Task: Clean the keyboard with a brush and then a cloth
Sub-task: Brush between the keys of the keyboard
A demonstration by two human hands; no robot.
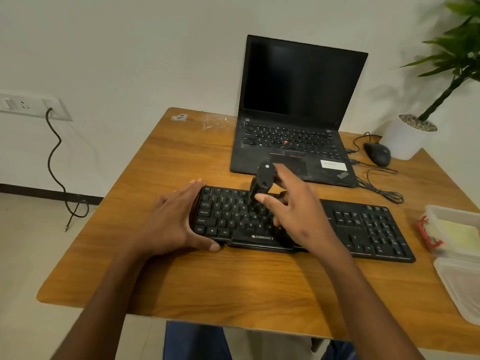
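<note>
Right hand [293, 211] grips brush [262, 181] upright over keyboard [363, 227] centre; left hand [171, 219] flat, fingers straight, steadying its left end. Risk: hard strokes could slide keyboard toward laptop [293, 141].

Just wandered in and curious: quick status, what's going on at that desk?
Left hand braces Zebronics keyboard at its left end. Right hand holds black brush, bristles on the letter keys. Cloth not yet used. Nothing blocking.
</note>
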